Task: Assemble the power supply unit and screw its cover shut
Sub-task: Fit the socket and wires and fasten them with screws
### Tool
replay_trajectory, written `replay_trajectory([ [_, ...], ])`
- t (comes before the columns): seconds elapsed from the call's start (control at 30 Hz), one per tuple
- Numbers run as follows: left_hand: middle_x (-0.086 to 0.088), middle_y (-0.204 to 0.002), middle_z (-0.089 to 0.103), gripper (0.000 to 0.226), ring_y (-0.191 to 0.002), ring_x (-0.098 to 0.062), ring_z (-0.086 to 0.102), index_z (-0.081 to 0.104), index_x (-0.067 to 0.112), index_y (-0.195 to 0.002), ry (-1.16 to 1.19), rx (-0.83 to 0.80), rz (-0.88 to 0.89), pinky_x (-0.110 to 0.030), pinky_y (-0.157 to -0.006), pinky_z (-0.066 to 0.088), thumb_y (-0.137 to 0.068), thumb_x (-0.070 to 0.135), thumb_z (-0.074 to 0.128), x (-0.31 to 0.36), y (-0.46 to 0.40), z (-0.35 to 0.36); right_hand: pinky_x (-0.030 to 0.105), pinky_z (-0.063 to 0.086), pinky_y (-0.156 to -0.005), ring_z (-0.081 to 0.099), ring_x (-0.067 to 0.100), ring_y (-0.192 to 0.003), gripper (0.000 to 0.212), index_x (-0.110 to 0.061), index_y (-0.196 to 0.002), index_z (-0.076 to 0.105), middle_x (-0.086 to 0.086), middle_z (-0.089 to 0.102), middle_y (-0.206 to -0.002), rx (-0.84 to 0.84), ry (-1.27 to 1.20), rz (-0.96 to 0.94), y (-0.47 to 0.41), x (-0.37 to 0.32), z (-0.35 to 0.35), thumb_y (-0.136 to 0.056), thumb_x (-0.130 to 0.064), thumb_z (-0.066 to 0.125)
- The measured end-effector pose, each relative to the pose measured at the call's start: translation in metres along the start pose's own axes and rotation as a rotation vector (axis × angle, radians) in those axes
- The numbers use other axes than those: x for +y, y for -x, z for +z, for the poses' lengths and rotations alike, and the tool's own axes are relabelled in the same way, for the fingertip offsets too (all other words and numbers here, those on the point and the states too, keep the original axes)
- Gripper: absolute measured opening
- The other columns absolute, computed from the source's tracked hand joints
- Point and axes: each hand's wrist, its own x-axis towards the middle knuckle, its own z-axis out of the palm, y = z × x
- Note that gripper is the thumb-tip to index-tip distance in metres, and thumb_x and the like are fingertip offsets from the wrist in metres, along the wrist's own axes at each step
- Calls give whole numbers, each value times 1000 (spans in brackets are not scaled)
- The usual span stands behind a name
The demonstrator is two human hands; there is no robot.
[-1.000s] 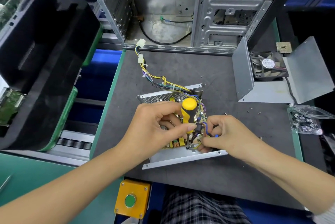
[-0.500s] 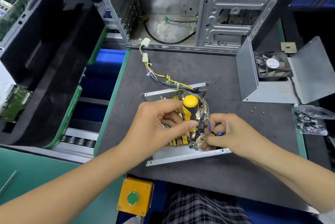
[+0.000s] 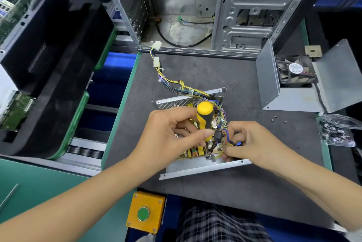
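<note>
On the dark mat's near middle, the left hand (image 3: pixel 166 134) is pinching the screwdriver (image 3: pixel 204 120) upright over the power supply base (image 3: pixel 195 167), while the right hand (image 3: pixel 252 142) is curling its fingers onto wires (image 3: pixel 225 138); the cover (image 3: pixel 293 102) is standing far right

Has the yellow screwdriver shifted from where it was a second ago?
No. The screwdriver stays upright in the left hand, its tip on the same near corner of the circuit board inside the metal tray.

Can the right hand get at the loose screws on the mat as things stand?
Probably yes, once it lets go: the right hand is pinching the wires, but the bare mat leaves the way to the loose screws free.
</note>
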Motion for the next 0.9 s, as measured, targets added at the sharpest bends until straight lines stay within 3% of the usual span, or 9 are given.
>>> replay_trajectory([
  [0.07, -13, -71, 70, 12, -63, -18, 72, 68, 8, -86, 2, -1, -6, -37, -61, 61, -79, 13, 76, -1, 0, 1, 45, 53, -74, 70, 20, -63, 14, 1, -78, 49, 6, 72, -66, -10, 38, -3, -1, -2, -1, -77, 1, 63],
  [0.23, -16, -75, 69, 10, -63, -17, 72, 68, 9, -84, 33, -9, -17, -27, -60, 59, -79, 7, 77, -1, -1, 3, 43, 54, -70, 68, 26, -65, 11, 2, -81, 53, 7, 71, -67, -21, 92, -23, -2, -4, -5, -78, 0, 63],
  [0.37, -13, -74, 70, 11, -64, -17, 72, 69, 13, -85, 32, -19, -10, -28, -61, 59, -80, 7, 76, 0, -2, 3, 23, 46, -51, 65, 23, -62, 9, -3, -79, 55, 4, 71, -66, -29, 112, -13, -2, -2, -6, -78, -3, 64],
  [0.43, -11, -72, 71, 10, -64, -17, 72, 69, 15, -86, 38, -21, -17, -27, -61, 59, -80, 10, 76, 1, -2, 3, 21, 42, -49, 63, 20, -58, 9, -3, -79, 55, 3, 71, -65, -30, 118, -15, -3, -1, -7, -77, -4, 63],
  [0.5, -9, -70, 71, 9, -63, -18, 71, 70, 15, -85, 47, -17, -28, -28, -60, 59, -79, 13, 75, 2, -3, 3, 28, 47, -51, 64, 28, -62, 10, -2, -78, 52, 5, 71, -65, -12, 135, -35, -3, 0, -6, -76, -4, 62],
  [0.57, -9, -68, 71, 9, -62, -19, 71, 69, 13, -85, 48, -15, -33, -30, -60, 59, -79, 14, 75, 2, -3, 3, 43, 52, -64, 62, 38, -69, 13, -2, -77, 49, 13, 68, -67, 6, 137, -55, -3, 1, -5, -75, -4, 62],
  [0.73, -11, -66, 71, 10, -61, -22, 71, 68, 9, -85, 45, -18, -45, -25, -60, 57, -79, 13, 75, 4, -3, 3, 52, 52, -73, 57, 44, -74, 12, -2, -78, 51, 24, 62, -77, 21, 136, -96, -2, 2, -5, -75, -5, 62],
  [0.9, -9, -67, 70, 10, -62, -18, 71, 68, 17, -84, 59, -22, -21, -24, -60, 57, -78, 20, 76, 7, -3, 5, 49, 51, -66, 46, 24, -62, 14, -5, -74, 49, 23, 57, -75, 33, 168, -112, -2, 0, -4, -74, -6, 63],
])
